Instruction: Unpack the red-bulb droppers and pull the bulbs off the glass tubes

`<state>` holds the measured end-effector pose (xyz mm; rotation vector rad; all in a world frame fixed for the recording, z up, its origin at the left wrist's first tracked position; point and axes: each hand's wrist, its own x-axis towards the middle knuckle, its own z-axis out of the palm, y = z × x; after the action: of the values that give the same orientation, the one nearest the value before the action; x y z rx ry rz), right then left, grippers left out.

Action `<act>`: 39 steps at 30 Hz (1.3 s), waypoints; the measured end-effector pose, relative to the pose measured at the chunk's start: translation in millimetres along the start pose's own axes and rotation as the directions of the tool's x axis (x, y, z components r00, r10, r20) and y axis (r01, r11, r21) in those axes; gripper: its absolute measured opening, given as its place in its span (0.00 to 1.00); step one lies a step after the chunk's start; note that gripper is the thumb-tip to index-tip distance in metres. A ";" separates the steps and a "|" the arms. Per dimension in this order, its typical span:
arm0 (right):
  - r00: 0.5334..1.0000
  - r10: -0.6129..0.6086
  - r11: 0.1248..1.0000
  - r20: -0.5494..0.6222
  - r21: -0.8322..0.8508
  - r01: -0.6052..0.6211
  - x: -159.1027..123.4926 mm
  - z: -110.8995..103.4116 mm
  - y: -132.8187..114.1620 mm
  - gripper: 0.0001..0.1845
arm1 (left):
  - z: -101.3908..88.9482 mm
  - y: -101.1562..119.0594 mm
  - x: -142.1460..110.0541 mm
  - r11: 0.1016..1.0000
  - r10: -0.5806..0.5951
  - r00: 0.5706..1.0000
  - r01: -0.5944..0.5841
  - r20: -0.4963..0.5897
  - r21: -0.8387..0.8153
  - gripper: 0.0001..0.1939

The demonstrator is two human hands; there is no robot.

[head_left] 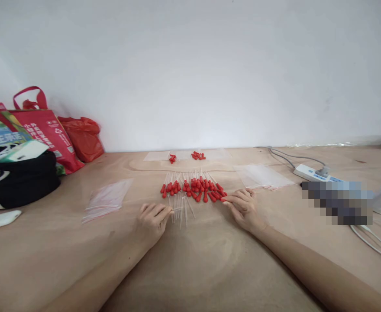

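My left hand (154, 219) pinches a thin clear glass dropper tube (176, 209) between thumb and fingertips. More bare tubes (184, 213) fan out on the table just right of it. My right hand (241, 206) has its thumb and forefinger closed on a red rubber bulb (223, 199) at the right end of the pile. Between the hands lies a heap of red rubber bulbs (197, 186), with clear tubes (171, 177) pointing away toward the wall behind them. Which bulbs are fitted on tubes cannot be made out everywhere.
Clear zip bags lie left (109, 199) and right (262, 175) of the heap. Farther back are small groups of red bulbs (198, 155) on flat bags. Shopping bags (47, 134) and a black bag (24, 177) stand left; a power strip (314, 173) with cables is right.
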<state>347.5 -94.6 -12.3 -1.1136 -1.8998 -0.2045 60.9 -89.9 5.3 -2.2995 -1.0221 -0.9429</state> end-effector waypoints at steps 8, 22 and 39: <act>0.971 0.238 0.971 0.025 -0.028 -0.238 3.6 10.5 11.9 0.14 | 18.1 -6.8 -2.7 0.980 -0.193 0.973 0.198 0.130 -0.032 0.18; 0.817 0.569 0.821 0.092 -0.121 -0.558 9.7 5.6 15.0 0.14 | 16.2 -3.6 -0.9 1.000 -0.009 0.998 0.010 0.055 -0.028 0.14; 0.774 0.615 0.784 0.151 -0.224 -0.579 17.5 6.3 16.8 0.16 | 14.7 -17.4 -2.3 0.808 -0.502 0.817 0.560 0.283 -0.184 0.12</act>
<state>353.1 -70.7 -7.2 -1.8666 -1.6211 0.1323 52.3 -70.9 -4.1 -2.4085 -1.8128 -1.0986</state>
